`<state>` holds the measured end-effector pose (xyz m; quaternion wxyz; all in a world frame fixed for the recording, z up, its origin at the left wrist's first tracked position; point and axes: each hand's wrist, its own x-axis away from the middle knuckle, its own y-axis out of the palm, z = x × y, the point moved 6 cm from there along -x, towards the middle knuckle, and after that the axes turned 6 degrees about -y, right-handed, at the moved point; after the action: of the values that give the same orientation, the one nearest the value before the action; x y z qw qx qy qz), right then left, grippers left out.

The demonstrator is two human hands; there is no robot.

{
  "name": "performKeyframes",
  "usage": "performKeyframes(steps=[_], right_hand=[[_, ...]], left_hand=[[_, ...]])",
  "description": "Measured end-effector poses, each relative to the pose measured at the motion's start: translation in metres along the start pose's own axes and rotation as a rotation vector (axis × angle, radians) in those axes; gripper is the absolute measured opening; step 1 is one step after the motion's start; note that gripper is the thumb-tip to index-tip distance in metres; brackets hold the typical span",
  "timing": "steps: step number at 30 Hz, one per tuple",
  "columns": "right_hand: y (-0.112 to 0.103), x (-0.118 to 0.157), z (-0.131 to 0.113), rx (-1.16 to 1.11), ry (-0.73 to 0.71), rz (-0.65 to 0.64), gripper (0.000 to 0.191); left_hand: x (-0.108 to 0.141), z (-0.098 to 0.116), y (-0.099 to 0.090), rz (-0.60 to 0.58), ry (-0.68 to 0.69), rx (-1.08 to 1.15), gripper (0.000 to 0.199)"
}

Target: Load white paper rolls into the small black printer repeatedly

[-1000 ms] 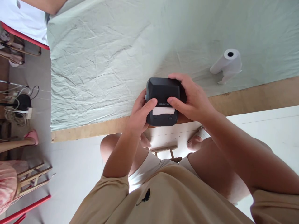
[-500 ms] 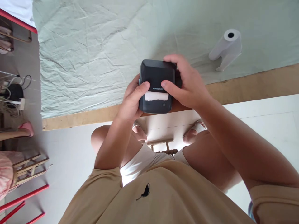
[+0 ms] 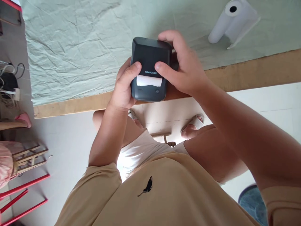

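A dark label printer [image 3: 150, 58] with "NIIMBOT" lettering is held between my two hands, over the table's near edge. A short strip of white paper [image 3: 149, 81] sticks out of its slot, above a power button. My left hand [image 3: 125, 83] is closed on the printer's left side, its thumb lying on the top cover. On the other side my right hand [image 3: 183, 62] grips it, thumb on the cover near the lettering and index finger at the far right corner. The undersides and remaining fingers are hidden.
On the pale green cloth [image 3: 77, 53] a white paper roll [image 3: 223, 22] lies to the right, its loose end unrolled. The table's wooden edge [image 3: 254, 64] runs across in front of me. Left are a wooden stool [image 3: 30, 157], red bars [image 3: 25, 186], cables and another person's foot in a pink shoe [image 3: 24, 119].
The view has shifted, so the printer and hands appear higher and slightly left. My grip on the printer looks the same. The paper roll's loose end appears spread wider.
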<state>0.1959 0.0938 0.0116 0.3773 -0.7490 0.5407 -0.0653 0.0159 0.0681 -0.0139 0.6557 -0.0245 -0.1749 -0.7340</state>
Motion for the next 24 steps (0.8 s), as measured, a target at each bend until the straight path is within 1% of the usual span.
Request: performKeyframes(steps=[2, 4, 6, 7, 8, 10, 12, 16, 18, 20, 22, 24], right_hand=[[-0.001, -0.001, -0.001, 0.006, 0.003, 0.004, 0.048], [-0.002, -0.001, -0.002, 0.0, 0.009, 0.014, 0.044], [-0.004, -0.001, -0.004, -0.004, 0.024, 0.015, 0.039], [-0.004, -0.001, -0.005, 0.002, 0.032, 0.015, 0.037], [-0.005, -0.001, -0.005, 0.015, 0.04, 0.015, 0.038], [-0.006, -0.001, -0.006, 0.052, 0.055, 0.022, 0.039], [-0.007, 0.0, -0.007, 0.072, 0.062, 0.024, 0.038], [-0.007, 0.001, -0.009, 0.056, 0.033, 0.035, 0.037], [-0.008, 0.002, -0.007, 0.052, 0.029, 0.049, 0.038], [-0.007, 0.002, -0.006, 0.033, 0.001, 0.068, 0.043], [-0.006, 0.002, -0.004, -0.002, -0.027, 0.077, 0.049], [-0.004, 0.002, -0.001, -0.032, -0.019, 0.078, 0.053]], left_hand=[[-0.001, 0.001, 0.006, -0.064, 0.009, 0.016, 0.063], [-0.001, 0.0, 0.013, -0.082, -0.013, 0.023, 0.062], [0.001, 0.001, 0.014, 0.009, 0.006, 0.052, 0.065], [0.002, 0.001, 0.017, 0.013, -0.01, 0.071, 0.066], [0.003, 0.0, 0.018, 0.018, -0.032, 0.086, 0.065], [0.005, -0.001, 0.02, -0.009, -0.097, 0.105, 0.06], [0.006, -0.001, 0.019, -0.029, -0.145, 0.132, 0.055], [0.008, 0.002, 0.015, -0.039, -0.183, 0.16, 0.045], [0.008, 0.004, 0.016, -0.055, -0.186, 0.17, 0.038], [0.008, 0.006, 0.02, -0.092, -0.154, 0.209, 0.035], [0.008, 0.009, 0.024, -0.141, -0.107, 0.261, 0.036], [0.006, 0.008, 0.026, -0.136, -0.118, 0.29, 0.045]])
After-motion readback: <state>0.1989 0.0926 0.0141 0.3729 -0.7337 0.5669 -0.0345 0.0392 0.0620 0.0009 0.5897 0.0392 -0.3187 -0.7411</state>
